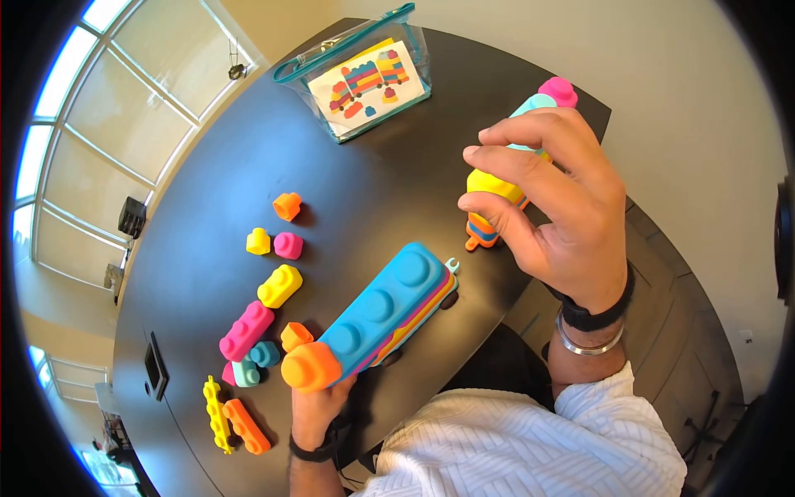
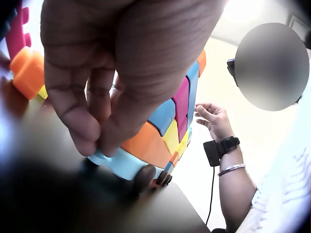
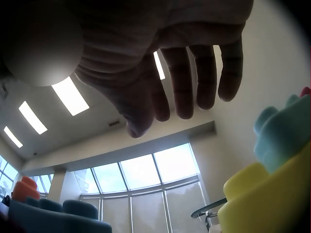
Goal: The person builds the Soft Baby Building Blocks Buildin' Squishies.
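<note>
A train car of soft building blocks (image 1: pixel 379 306) stands on the dark table in front of the person, with a long blue block on top and an orange knob block (image 1: pixel 311 367) at its near end. At that end, the left hand (image 1: pixel 315 412) pinches the light blue wheeled base (image 2: pixel 127 165) low down between thumb and fingers. Most of this hand is hidden under the car in the head view. The right hand (image 1: pixel 556 195) hovers with fingers spread and holds nothing. Behind it, partly covered, is a second block car (image 1: pixel 492 183) with yellow, light blue and pink blocks.
Loose blocks lie along the left of the table, among them a pink block (image 1: pixel 247 330), a yellow block (image 1: pixel 280 286) and an orange strip (image 1: pixel 247 427). A clear zip bag (image 1: pixel 361 83) with a picture card stands at the back. The table edge curves along the right.
</note>
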The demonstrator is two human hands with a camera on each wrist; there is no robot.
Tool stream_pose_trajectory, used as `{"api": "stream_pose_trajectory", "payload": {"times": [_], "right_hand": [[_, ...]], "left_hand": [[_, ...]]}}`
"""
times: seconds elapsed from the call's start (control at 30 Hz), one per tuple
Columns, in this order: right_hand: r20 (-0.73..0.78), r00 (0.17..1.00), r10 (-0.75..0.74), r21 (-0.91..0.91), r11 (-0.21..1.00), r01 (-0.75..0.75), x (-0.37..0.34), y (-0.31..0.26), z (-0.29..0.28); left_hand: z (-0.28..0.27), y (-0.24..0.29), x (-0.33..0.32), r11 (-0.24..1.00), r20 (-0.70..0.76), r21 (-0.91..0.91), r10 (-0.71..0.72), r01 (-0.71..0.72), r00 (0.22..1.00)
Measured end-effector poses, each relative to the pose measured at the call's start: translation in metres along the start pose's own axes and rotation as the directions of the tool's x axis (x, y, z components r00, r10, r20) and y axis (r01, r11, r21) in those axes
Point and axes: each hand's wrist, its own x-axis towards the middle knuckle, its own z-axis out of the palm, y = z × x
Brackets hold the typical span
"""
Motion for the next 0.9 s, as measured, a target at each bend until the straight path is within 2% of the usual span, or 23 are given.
{"api": "stream_pose_trajectory", "payload": {"times": [0.13, 0.2, 0.33, 0.5, 0.9], "right_hand": [[-0.004, 1.000, 0.004, 0.001, 1.000, -0.004, 0.000, 0.001, 0.000], [-0.008, 1.000, 0.000, 0.000, 1.000, 0.000, 0.001, 0.001, -0.001], [-0.014, 1.000, -0.019, 0.006, 1.000, 0.019, 0.002, 0.002, -0.003], [-0.025, 1.000, -0.016, 0.014, 1.000, 0.017, 0.002, 0.002, -0.005], [-0.053, 0.998, -0.015, 0.072, 0.997, 0.019, 0.000, 0.000, 0.000]], "left_hand": [[0.003, 0.010, 0.009, 0.999, -0.011, -0.021, 0.041, -0.041, 0.999], [0.005, 0.008, 0.012, 1.000, 0.054, -0.007, 0.028, -0.027, 0.998], [0.008, 0.007, 0.017, 0.999, 0.075, 0.008, 0.042, -0.043, 0.996], [0.013, 0.024, 0.021, 0.998, 0.036, -0.058, 0.021, -0.019, 0.999], [0.015, 0.024, 0.028, 0.998, 0.065, -0.043, 0.037, -0.034, 0.997]]}}
